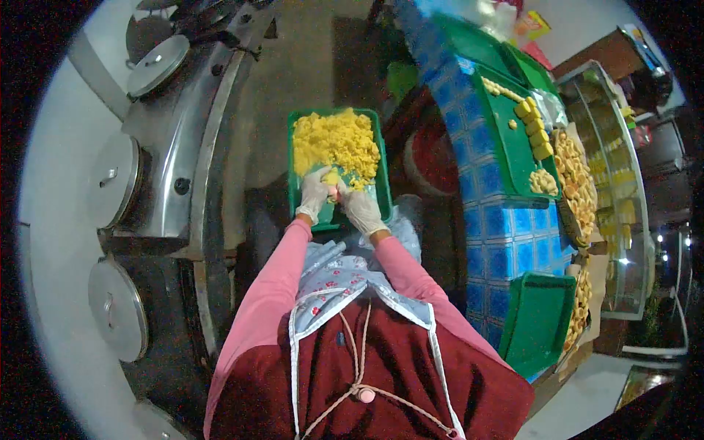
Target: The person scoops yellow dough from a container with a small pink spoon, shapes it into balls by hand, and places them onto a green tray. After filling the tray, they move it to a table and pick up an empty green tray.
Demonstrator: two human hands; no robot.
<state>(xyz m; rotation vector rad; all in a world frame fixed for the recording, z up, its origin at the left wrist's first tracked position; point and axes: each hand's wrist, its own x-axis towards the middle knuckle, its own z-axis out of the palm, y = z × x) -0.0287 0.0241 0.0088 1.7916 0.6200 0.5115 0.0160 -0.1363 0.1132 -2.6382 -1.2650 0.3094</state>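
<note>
A green tray (292, 158) lies before me, its far part heaped with crumbly yellow mash (337, 139). Over its near end, my left hand (315, 195), in a whitish see-through glove, is closed around a small lump of yellow mash (331, 178). My right hand (361, 210), gloved the same way, comes in from the right with its fingers curled together against the left fingertips. A small pinkish patch shows between the hands; whether it is a fingertip or a piece of food I cannot make out.
At left runs a metal counter with lidded pots (117, 180). On the right, a blue-tiled counter (484, 220) bears a green tray (506, 158) with yellow blocks and dough pieces, another green tray (539, 323), and many golden pieces (576, 176). Behind stands a glass case (609, 183).
</note>
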